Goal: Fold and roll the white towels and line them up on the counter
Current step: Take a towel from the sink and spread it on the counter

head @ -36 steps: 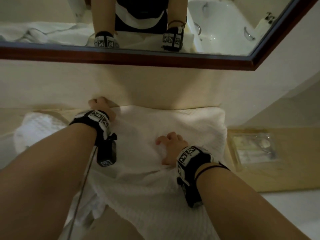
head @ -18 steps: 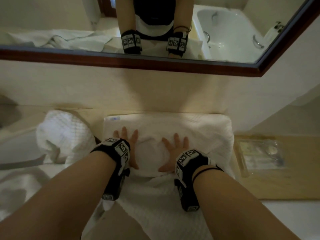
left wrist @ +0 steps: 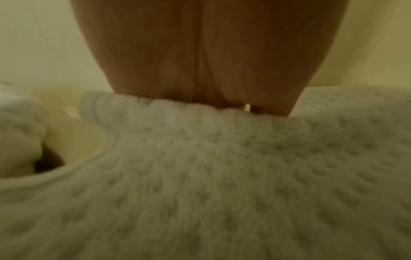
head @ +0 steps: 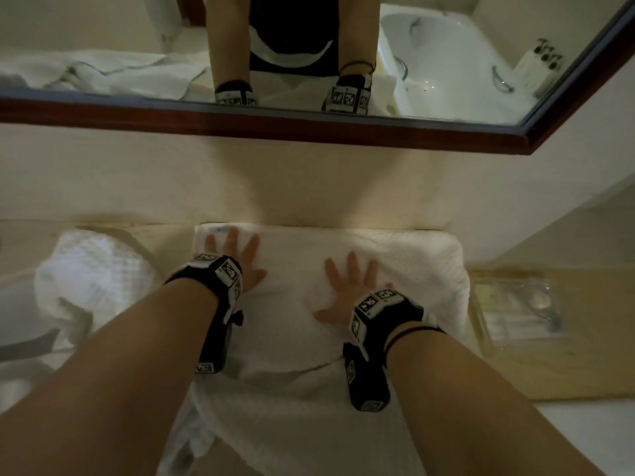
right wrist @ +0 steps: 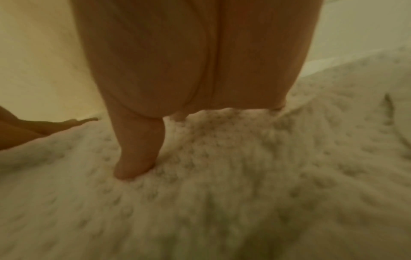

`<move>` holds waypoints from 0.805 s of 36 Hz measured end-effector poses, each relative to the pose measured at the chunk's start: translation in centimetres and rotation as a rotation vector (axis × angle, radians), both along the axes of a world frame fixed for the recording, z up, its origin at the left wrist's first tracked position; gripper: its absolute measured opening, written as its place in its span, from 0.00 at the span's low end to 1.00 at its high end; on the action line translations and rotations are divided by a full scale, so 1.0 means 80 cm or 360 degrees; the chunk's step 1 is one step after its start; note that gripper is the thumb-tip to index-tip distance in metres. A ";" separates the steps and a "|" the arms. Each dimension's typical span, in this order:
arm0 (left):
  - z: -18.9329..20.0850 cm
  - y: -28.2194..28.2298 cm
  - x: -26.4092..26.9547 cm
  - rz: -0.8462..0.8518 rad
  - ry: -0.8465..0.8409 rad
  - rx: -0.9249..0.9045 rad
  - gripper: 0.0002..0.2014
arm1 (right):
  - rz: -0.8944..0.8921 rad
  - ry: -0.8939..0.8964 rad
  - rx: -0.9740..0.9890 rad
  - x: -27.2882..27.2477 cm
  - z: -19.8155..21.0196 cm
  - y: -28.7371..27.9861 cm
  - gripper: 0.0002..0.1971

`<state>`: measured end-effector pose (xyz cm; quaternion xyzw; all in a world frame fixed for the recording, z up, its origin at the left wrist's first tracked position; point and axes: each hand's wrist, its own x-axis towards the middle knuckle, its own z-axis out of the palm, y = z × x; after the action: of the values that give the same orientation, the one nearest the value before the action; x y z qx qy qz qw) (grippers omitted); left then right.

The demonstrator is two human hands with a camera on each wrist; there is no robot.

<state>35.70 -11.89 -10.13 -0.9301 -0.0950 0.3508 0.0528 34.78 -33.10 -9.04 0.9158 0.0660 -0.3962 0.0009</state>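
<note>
A white waffle-weave towel (head: 412, 269) lies folded on the counter against the wall, and its near end hangs over the counter's front edge. My left hand (head: 237, 255) lies flat with spread fingers on the towel's far left part. My right hand (head: 347, 290) presses flat on the middle of the towel, fingers spread. In the left wrist view the palm (left wrist: 206, 52) rests on the textured towel (left wrist: 222, 176). The right wrist view shows the palm and thumb (right wrist: 138, 151) pushing into the towel (right wrist: 244, 176). Another crumpled white towel (head: 92, 276) sits to the left.
A dark-framed mirror (head: 309, 125) runs along the wall above the counter. A wooden tray (head: 567, 372) with clear-wrapped items (head: 515, 310) lies to the right of the towel. The counter edge (head: 27, 352) curves at the left.
Both hands went from gripping the towel's far edge and middle to lying flat on it. They have since slid apart, the left toward the far left corner.
</note>
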 end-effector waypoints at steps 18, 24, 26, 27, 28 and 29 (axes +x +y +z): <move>0.044 -0.082 -0.033 -0.0137 -0.0021 -0.0328 0.40 | -0.0153 -0.0237 0.0182 0.004 0.042 -0.047 0.38; 0.008 -0.056 -0.065 -0.0328 0.0210 -0.0112 0.67 | -0.0275 -0.0090 -0.0132 0.006 0.031 -0.108 0.49; 0.009 -0.054 -0.068 -0.0340 0.0240 -0.0125 0.68 | -0.0249 -0.0043 -0.0177 -0.003 0.016 -0.111 0.52; 0.008 -0.053 -0.067 -0.0349 0.0239 -0.0124 0.69 | -0.0272 -0.0063 -0.0171 -0.005 0.009 -0.111 0.53; 0.007 -0.053 -0.065 -0.0349 0.0231 -0.0114 0.70 | -0.0290 -0.0085 -0.0169 -0.005 0.005 -0.110 0.54; 0.007 -0.052 -0.063 -0.0348 0.0224 -0.0102 0.71 | -0.0307 -0.0089 -0.0168 -0.004 0.003 -0.108 0.55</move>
<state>30.68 -16.05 -9.60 -0.9092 0.0223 0.4103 0.0674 34.48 -41.78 -8.82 0.9272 -0.0434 -0.3717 0.0127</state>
